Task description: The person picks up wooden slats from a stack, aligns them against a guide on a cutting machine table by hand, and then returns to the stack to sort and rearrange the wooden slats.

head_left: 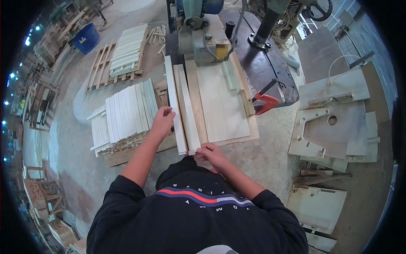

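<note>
My right hand [211, 155] pinches the near end of a long pale wooden strip [187, 110], which lies lengthwise on the machine bed. My left hand [163, 122] is beside the outer edge of another pale strip [175, 101], its fingers loosely bent and slightly apart with nothing visible between them. That strip runs along the left side of the bed. To the right of both lies a wide pale wooden board [222, 114], with a small wooden block [230, 77] on it. The far ends of the strips reach toward the saw-like machine head [203, 42].
A stack of wooden strips [129, 111] stands left of the bed, with another on a pallet [129, 48] behind. A red clamp [266, 103] juts from the right side. The dark metal machine table [253, 55] and a blue tub [86, 39] stand farther off.
</note>
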The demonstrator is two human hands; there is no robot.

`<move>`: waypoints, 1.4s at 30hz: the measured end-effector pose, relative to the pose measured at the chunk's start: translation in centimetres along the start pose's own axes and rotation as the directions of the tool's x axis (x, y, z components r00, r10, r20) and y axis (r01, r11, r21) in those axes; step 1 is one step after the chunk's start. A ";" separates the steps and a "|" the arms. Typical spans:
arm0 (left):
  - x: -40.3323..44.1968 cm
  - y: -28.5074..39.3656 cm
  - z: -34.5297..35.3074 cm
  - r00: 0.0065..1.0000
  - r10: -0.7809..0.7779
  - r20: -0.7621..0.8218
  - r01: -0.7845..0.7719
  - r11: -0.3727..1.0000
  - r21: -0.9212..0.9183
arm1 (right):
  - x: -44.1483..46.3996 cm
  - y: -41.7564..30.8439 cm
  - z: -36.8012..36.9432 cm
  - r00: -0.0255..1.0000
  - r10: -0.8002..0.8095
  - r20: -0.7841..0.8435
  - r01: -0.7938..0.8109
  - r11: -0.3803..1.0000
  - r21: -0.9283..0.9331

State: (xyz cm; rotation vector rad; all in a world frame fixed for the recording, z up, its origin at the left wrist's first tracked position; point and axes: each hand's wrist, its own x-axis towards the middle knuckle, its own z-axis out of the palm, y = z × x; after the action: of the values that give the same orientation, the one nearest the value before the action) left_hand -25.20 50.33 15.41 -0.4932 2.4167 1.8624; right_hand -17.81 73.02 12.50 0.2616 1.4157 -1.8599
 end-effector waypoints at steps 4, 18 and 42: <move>-1.1 2.2 0.3 0.965 0.261 -0.019 -0.254 0.952 0.171 | -2.1 -3.0 0.7 0.982 -0.183 -0.046 0.182 0.982 -0.043; -3.2 3.3 8.4 0.738 -0.323 0.593 0.673 0.425 -0.605 | -8.8 -0.2 -7.0 0.934 -0.309 -0.181 0.308 0.951 -0.032; -3.1 1.0 15.0 0.660 -0.374 0.651 0.523 0.851 -0.041 | -14.8 7.0 -9.3 0.898 0.065 -0.435 -0.115 0.989 -0.090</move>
State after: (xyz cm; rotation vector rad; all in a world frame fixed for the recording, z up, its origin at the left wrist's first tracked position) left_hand -24.79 65.50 13.02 -0.3592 1.4857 1.7083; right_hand -5.49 87.30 12.57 0.7060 1.7652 -1.7004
